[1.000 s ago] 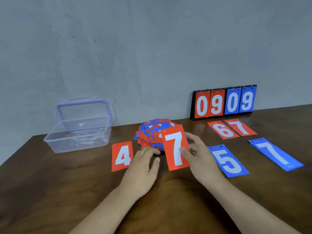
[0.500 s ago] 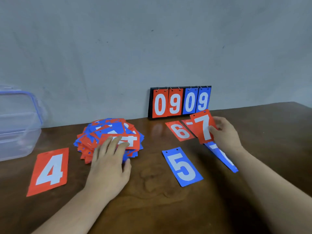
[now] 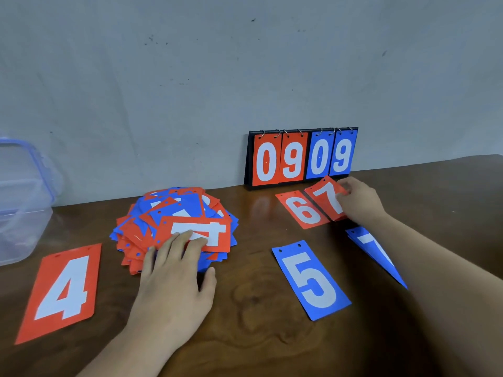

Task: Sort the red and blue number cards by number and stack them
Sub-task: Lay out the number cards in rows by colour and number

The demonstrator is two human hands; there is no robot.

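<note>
Lowered since half a second ago, the red rectangular 7 card (image 3: pixel 325 198) pinched by the right hand (image 3: pixel 359 204) sits just beside the red 6 card (image 3: pixel 302 210) on the brown wooden table (image 3: pixel 258 336), while the left hand (image 3: pixel 174 284) rests straight-fingered on the loose red-and-blue card heap (image 3: pixel 163 213).

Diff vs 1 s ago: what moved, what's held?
The right hand carried the red 7 card from the pile rightward and lowered it beside the red 6 card, still gripping it. The left hand moved onto the pile, fingers resting on top. Unmoved: red 4 card, blue 5 card, scoreboard.
</note>
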